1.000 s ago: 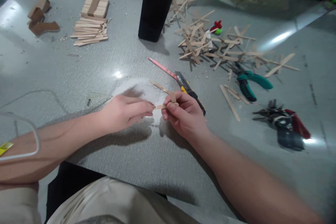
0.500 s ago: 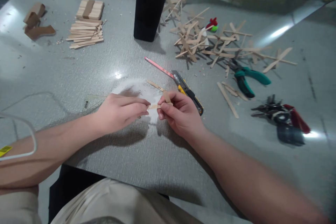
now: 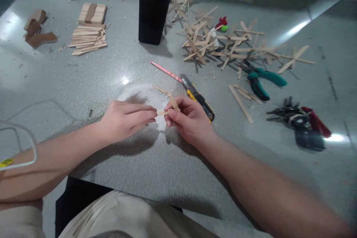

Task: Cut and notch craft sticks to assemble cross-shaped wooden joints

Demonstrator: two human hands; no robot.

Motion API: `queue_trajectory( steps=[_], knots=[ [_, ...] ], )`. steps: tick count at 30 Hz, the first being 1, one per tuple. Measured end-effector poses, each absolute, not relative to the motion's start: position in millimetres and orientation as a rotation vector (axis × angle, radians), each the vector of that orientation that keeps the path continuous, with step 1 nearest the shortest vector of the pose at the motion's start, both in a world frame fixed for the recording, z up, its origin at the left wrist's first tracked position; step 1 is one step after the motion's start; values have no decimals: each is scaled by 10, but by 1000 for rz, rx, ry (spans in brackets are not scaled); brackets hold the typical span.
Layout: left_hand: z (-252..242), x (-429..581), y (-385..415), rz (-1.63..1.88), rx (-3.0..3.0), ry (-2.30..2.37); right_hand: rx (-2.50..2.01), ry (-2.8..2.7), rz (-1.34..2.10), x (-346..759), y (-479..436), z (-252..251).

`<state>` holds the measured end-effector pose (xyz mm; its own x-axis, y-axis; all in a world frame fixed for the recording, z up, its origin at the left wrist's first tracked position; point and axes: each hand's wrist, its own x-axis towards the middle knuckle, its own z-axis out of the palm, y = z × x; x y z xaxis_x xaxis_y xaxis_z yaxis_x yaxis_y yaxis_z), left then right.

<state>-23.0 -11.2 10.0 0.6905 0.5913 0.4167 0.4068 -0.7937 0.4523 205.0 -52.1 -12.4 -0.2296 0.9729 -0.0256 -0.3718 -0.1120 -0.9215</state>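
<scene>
Over a white powdery patch [image 3: 131,92] on the grey table, my right hand [image 3: 192,121] pinches crossed wooden craft sticks [image 3: 173,102] between thumb and fingers. One stick angles up; another runs left to my left hand [image 3: 126,119]. The fingertips of my left hand close on that stick's left end and hide it. Just beyond the hands lies a loose notched craft stick [image 3: 161,90]. A black and yellow utility knife [image 3: 197,95] rests beside my right hand, touching or overlapping a pink pencil [image 3: 166,70].
A banded stack of craft sticks [image 3: 99,14] and a loose pile [image 3: 87,39] lie far left, near brown paper strips [image 3: 41,39]. A black post [image 3: 154,7] stands ahead. Crossed-stick pieces [image 3: 200,41], teal-handled pliers [image 3: 269,76] and a bunch of keys [image 3: 298,121] are right.
The view has shifted slightly, so the table things appear a little further left. Both hands keep nearly the same hold on the sticks.
</scene>
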Motion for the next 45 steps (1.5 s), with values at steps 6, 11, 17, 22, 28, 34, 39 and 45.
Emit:
queue_trajectory(
  steps=[6, 11, 17, 22, 28, 34, 39, 45],
  knots=[
    [105, -235, -110, 827, 2665, 732, -839, -1051, 1572, 2041, -512, -119],
    [99, -243, -113, 808, 2644, 727, -817, -1054, 1567, 2049, -520, -153],
    [91, -223, -114, 684, 2695, 742, -848, -1095, 1584, 2036, -531, -129],
    [131, -145, -152, 697, 2840, 746, -877, -1126, 1590, 2016, -544, -41],
    [150, -119, -162, 663, 2938, 773, -887, -1193, 1589, 2010, -551, -19],
    [140, -173, -141, 658, 2607, 1057, -921, -1189, 1551, 2030, -552, -29],
    [204, -196, -123, 779, 2418, 824, -960, -1204, 1526, 2037, -551, -28],
    [210, -183, -116, 708, 2029, 722, -937, -1176, 1528, 2033, -550, -31]
  ],
)
